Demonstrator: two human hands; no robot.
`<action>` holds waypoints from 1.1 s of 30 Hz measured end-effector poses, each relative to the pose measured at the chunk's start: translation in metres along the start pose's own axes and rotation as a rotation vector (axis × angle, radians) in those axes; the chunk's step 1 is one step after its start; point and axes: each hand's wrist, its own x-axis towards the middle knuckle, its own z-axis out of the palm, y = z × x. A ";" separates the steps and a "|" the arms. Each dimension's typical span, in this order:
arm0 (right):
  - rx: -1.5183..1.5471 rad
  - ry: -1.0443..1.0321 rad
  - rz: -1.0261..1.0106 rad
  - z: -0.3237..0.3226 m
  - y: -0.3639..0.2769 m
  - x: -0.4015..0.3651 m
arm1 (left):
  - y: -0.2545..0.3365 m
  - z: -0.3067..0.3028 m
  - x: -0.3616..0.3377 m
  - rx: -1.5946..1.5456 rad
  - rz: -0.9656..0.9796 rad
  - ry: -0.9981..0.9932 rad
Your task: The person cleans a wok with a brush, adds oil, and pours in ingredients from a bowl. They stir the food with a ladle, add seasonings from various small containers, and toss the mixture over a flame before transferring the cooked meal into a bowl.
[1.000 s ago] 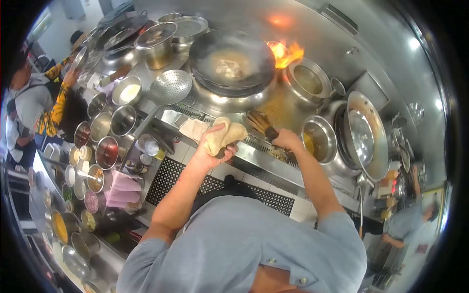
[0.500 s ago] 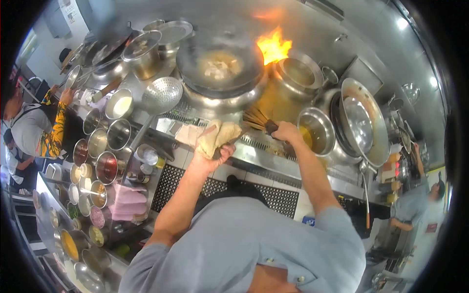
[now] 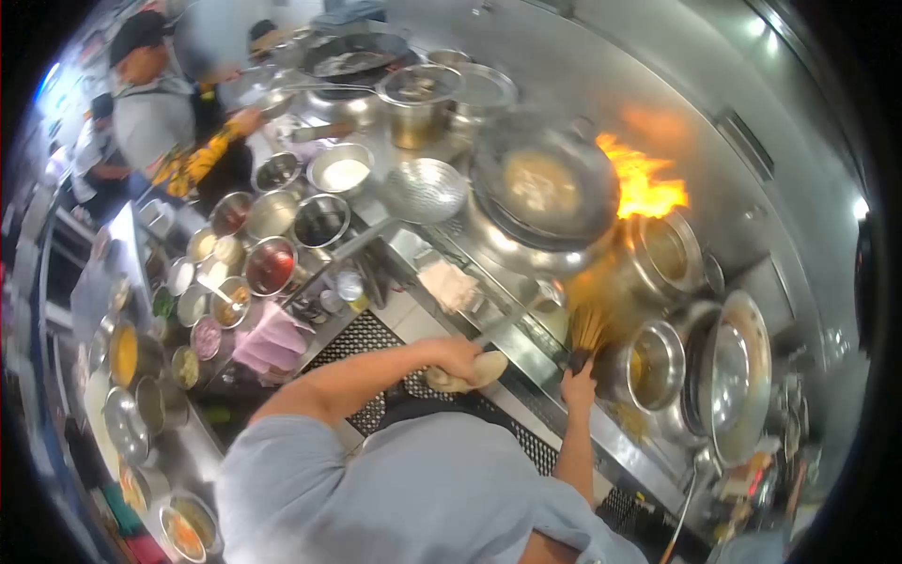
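My left hand (image 3: 455,359) is closed around a folded beige cloth (image 3: 487,368) and the end of a metal ladle (image 3: 512,318), whose bowl points toward the stove. My right hand (image 3: 578,383) grips the dark handle of a bamboo wok brush (image 3: 589,327), bristles up, over the stove's front edge. Above both hands sits a wok (image 3: 587,202) with pale food in steaming liquid. Flame (image 3: 648,179) rises at its right side. Another beige cloth (image 3: 449,285) lies on the counter edge left of the ladle.
A perforated strainer (image 3: 425,190) rests left of the wok. Steel pots (image 3: 658,362) and a wide metal bowl (image 3: 738,376) stand on the right. Several seasoning containers (image 3: 271,263) and a pink cloth (image 3: 272,338) fill the left side. A co-worker (image 3: 155,122) stands at the far left.
The view has turned, so the stove sits further right. My left hand has drawn back toward my body with the cloth, and the ladle now shows. My right hand still holds the brush.
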 end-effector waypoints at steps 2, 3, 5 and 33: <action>-0.006 0.018 -0.097 0.029 0.014 0.010 | -0.010 0.033 0.018 -0.026 -0.021 0.161; -0.014 -0.009 -0.105 0.030 0.015 0.016 | -0.007 0.042 0.020 0.127 -0.041 0.273; -0.066 -0.070 -0.097 0.025 0.032 0.023 | 0.007 0.040 0.004 -0.029 -0.092 0.264; -0.197 -0.940 -1.378 0.082 -0.279 -0.145 | -0.029 0.183 -0.280 -2.174 0.870 1.231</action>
